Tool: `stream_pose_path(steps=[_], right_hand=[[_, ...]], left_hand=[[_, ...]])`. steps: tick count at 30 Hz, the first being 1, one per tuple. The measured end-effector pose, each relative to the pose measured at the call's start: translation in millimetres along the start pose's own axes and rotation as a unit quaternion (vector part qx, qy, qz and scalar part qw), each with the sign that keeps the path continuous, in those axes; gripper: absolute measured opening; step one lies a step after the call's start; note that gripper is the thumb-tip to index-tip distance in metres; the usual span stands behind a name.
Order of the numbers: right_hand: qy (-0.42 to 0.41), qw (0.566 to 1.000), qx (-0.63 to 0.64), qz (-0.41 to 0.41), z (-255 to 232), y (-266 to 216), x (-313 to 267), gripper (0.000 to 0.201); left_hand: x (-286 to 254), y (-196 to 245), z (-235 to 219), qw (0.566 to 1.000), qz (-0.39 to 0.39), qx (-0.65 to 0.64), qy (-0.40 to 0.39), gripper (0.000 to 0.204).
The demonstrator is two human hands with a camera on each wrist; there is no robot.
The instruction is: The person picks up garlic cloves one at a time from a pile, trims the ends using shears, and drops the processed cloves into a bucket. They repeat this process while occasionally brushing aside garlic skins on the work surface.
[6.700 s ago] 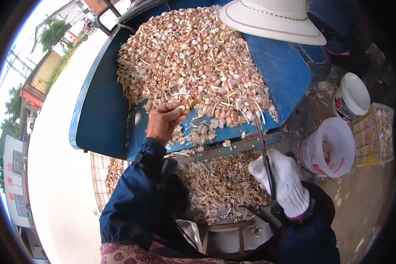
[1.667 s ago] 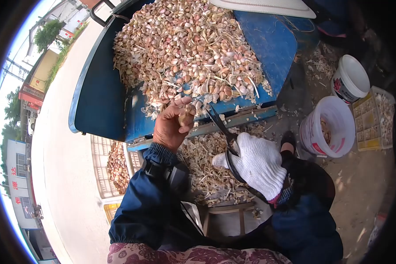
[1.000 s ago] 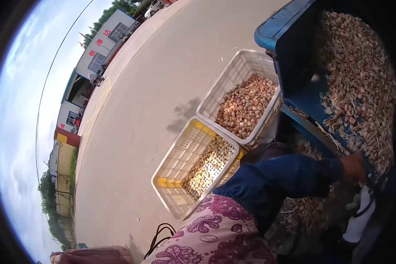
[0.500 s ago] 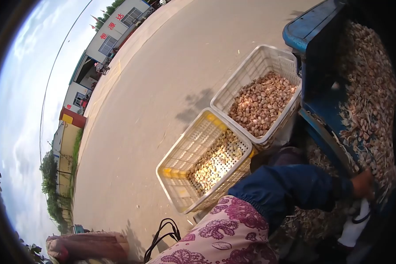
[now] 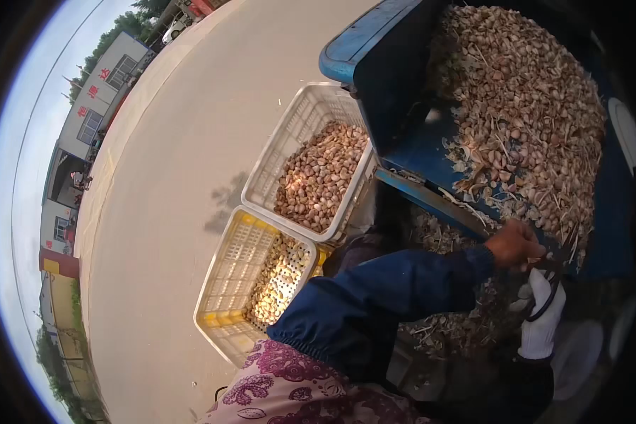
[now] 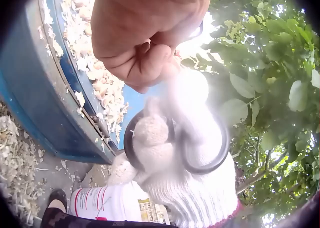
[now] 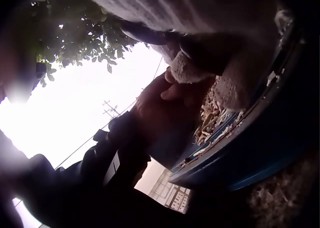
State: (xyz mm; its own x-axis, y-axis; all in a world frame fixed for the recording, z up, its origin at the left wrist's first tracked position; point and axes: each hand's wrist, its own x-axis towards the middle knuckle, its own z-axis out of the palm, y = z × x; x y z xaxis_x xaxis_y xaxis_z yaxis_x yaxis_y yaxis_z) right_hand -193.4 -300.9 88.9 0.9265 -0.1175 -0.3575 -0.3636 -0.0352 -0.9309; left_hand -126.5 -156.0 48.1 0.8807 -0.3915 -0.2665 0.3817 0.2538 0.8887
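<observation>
Pale ground (image 5: 162,233) stretches off to the left of the left hand (image 5: 514,244), with buildings (image 5: 95,106) far beyond. A garlic heap (image 5: 530,120) lies on the blue surface (image 5: 420,145) just ahead of that hand. To its left, past the sleeve (image 5: 381,293), two crates (image 5: 272,152) of cloves (image 5: 321,177) now show more fully than before the head turned. Earlier the left hand cupped cloves, apart from the scissors (image 6: 205,170); now its fingers are curled, holding what I cannot tell, and the gloved right hand (image 5: 540,293), gripping the scissors' handles, is just beside it.
</observation>
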Motion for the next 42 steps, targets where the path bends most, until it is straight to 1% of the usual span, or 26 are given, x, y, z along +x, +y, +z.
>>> stream_pose_path(steps=[2,3,5,7,8,9,11,12,14,19,21,22,23,25,26,27,29,31,33,34,35,37,38,39,41,42], right_hand=[[-0.023,1.0,0.012,-0.003,-11.4,-18.4,-5.8,0.027],[-0.003,1.0,-0.008,-0.022,-13.8,-25.3,-7.9,0.031],[-0.005,1.0,-0.012,0.008,-27.8,-18.2,-3.9,0.036],[-0.017,0.997,-0.075,0.018,-40.7,-14.8,-2.8,0.04],[-0.018,0.995,-0.097,-0.022,-43.6,-6.4,-0.3,0.044],[-0.009,0.982,-0.161,-0.097,-47.0,0.5,1.7,0.047],[0.003,0.951,-0.283,-0.124,-55.1,2.9,-1.2,0.051],[0.006,0.952,-0.281,-0.121,-56.8,-1.9,-4.2,0.051],[-0.002,0.9,-0.419,-0.115,-59.9,-14.7,-11.9,0.054],[-0.015,0.874,-0.463,-0.148,-67.0,-15.1,-18.8,0.059],[-0.038,0.814,-0.546,-0.194,-68.1,-13.2,-21.6,0.062],[-0.042,0.803,-0.567,-0.179,-68.5,-9.8,-21.1,0.063],[-0.041,0.806,-0.561,-0.184,-69.4,-7.7,-20.6,0.063],[-0.033,0.834,-0.53,-0.151,-70.9,-4.7,-20.1,0.059],[-0.009,0.859,-0.497,-0.126,-70.6,-8.6,-23.3,0.056],[-0.011,0.861,-0.491,-0.127,-73.1,-12.9,-24.3,0.056],[0.008,0.911,-0.4,-0.102,-81.8,-17.8,-25.9,0.05],[0.023,0.92,-0.377,-0.101,-88.7,-16.7,-25.6,0.044],[0.049,0.916,-0.381,-0.121,-95.0,-15.9,-24.7,0.044],[0.055,0.914,-0.384,-0.12,-96.9,-20.7,-25.9,0.044],[0.056,0.914,-0.382,-0.122,-98.7,-23.8,-26.6,0.044],[0.05,0.912,-0.384,-0.134,-103.3,-26.5,-26.8,0.044],[0.06,0.911,-0.367,-0.177,-105.6,-25.2,-26.3,0.046],[0.063,0.911,-0.366,-0.178,-107.9,-21.2,-25.7,0.046],[0.072,0.933,-0.281,-0.214,-112.0,-11.2,-22.7,0.045],[0.068,0.932,-0.296,-0.196,-114.2,-17.8,-24.8,0.045]], left_hand=[[5.1,3.5,-7.0,0.998,-0.012,-0.039,-0.037,0.02],[1.9,10.7,-6.3,0.995,-0.028,-0.085,-0.042,0.021],[0.3,14.2,-11.2,0.987,-0.02,-0.137,-0.076,0.026],[-2.6,19.5,-7.5,0.984,-0.051,-0.155,-0.073,0.025],[-1.1,17.9,-7.3,0.987,-0.039,-0.138,-0.073,0.026],[0.1,15.5,-5.7,0.989,-0.028,-0.123,-0.073,0.028],[0.2,13.2,-1.4,0.989,-0.021,-0.121,-0.083,0.029],[-0.2,13.3,-0.1,0.989,-0.008,-0.117,-0.087,0.03],[1.4,12.3,0.0,0.989,0.01,-0.112,-0.091,0.034],[5.5,8.3,6.4,0.995,0.019,-0.069,-0.064,0.035],[8.0,5.6,2.9,0.997,0.01,-0.033,-0.068,0.035],[8.2,4.7,6.5,0.998,-0.001,-0.033,-0.054,0.029],[9.8,5.0,6.3,0.998,0.001,-0.025,-0.053,0.029],[14.2,5.5,3.2,0.997,-0.057,0.021,-0.042,0.019],[18.3,9.2,1.6,0.996,-0.074,0.043,-0.01,0.012],[22.9,15.6,-1.4,0.996,-0.073,0.042,0.008,0.013],[47.4,20.3,-19.0,0.996,-0.029,0.051,0.068,0.011],[77.4,34.3,-31.0,0.988,0.026,0.125,0.084,0.009],[114.5,40.5,-30.9,0.965,0.067,0.217,0.129,0.006],[134.1,43.1,-33.8,0.935,0.093,0.319,0.123,0.007],[153.4,44.3,-37.7,0.893,0.117,0.418,0.116,0.009],[190.5,38.5,-44.4,0.766,0.254,0.582,0.102,0.014],[199.3,38.1,-40.8,0.748,0.243,0.611,0.09,0.015],[208.9,35.4,-41.5,0.747,0.246,0.611,0.088,0.015],[229.8,26.9,-48.9,0.685,0.227,0.686,0.095,0.016],[234.1,28.0,-47.8,0.686,0.179,0.701,0.079,0.016]])
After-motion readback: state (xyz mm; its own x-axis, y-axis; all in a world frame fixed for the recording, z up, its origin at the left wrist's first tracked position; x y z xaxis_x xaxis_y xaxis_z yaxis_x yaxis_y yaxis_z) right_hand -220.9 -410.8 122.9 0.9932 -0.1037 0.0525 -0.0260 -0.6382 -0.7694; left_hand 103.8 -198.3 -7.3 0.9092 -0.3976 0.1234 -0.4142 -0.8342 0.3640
